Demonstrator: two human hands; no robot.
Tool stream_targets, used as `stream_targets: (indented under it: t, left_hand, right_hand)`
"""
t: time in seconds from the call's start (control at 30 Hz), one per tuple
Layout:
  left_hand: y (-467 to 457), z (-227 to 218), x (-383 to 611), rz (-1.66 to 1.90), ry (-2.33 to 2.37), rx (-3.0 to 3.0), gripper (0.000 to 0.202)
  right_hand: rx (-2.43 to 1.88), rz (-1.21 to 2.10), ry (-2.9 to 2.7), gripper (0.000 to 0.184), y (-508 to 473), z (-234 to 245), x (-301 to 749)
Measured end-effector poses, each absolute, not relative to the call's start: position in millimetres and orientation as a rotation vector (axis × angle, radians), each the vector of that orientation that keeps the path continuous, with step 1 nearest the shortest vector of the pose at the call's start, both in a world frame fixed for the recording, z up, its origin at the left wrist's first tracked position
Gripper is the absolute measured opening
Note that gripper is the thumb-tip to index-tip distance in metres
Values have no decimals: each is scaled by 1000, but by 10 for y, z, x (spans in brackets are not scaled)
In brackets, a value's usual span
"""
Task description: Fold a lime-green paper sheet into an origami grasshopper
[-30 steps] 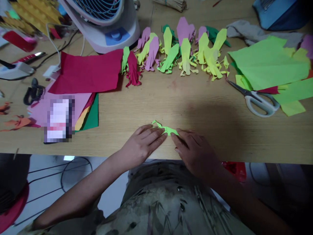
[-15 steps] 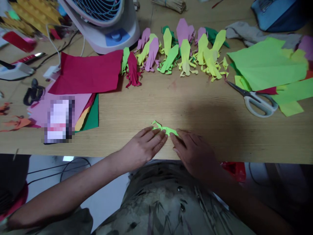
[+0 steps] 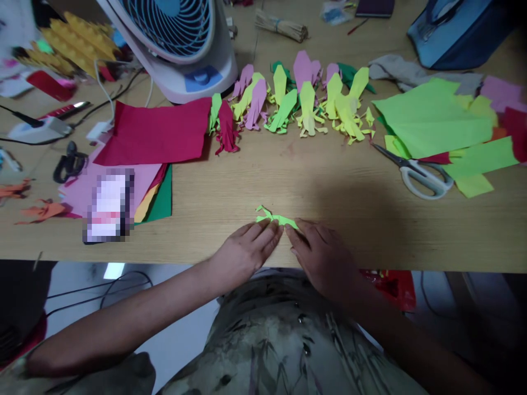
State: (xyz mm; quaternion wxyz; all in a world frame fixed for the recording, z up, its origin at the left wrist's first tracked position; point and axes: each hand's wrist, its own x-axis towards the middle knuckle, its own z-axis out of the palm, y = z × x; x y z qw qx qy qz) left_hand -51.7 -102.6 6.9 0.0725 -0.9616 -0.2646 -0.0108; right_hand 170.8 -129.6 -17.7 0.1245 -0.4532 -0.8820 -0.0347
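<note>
A small light-green folded paper figure (image 3: 275, 218) lies near the front edge of the wooden table (image 3: 329, 186). My left hand (image 3: 247, 249) rests flat on the table with its fingertips pressing the figure's near left side. My right hand (image 3: 319, 255) lies flat too, its fingertips on the figure's right end. Both hands have their fingers stretched out and close together, and part of the figure is hidden under them.
A row of finished paper figures (image 3: 296, 99) in green, yellow and pink stands at the back. Red paper sheets (image 3: 156, 131) and a stack of coloured sheets lie left, green sheets (image 3: 432, 115) and scissors (image 3: 415, 173) right. A fan (image 3: 177, 44) stands back left.
My hands slid slightly toward the table's front edge while still pressing the green figure. The camera tilted up a little, so more of the table's back shows.
</note>
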Motion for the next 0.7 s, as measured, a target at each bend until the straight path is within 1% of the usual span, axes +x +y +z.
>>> stream_targets:
  t: [0.17,0.43,0.5,0.57,0.67,0.7]
  left_hand:
    - [-997,87,-520,-92,-764,-2903,45]
    - [-985,69,-480,-120,-941,-2940,37]
    - [-980,65,-455,-85,-967,-2936,42]
    - [-984,63,-419,-25,-1004,-2912,48]
    - [-1005,57,-356,39,-1075,-2881,51]
    - [-1016,54,-334,41,-1093,-2876,56]
  right_hand:
    - [-1279,-16,-2550,39,-1296,-207,1725]
    - [-1144,-10,-2498,32,-1257,-204,1777]
    - [-1182,17,-2487,34,-1247,-197,1770]
    - [-1232,24,-2496,39,-1244,-194,1756]
    - [-1271,19,-2540,45,-1254,-189,1737]
    - [-1278,24,-2553,46,-1259,-186,1732]
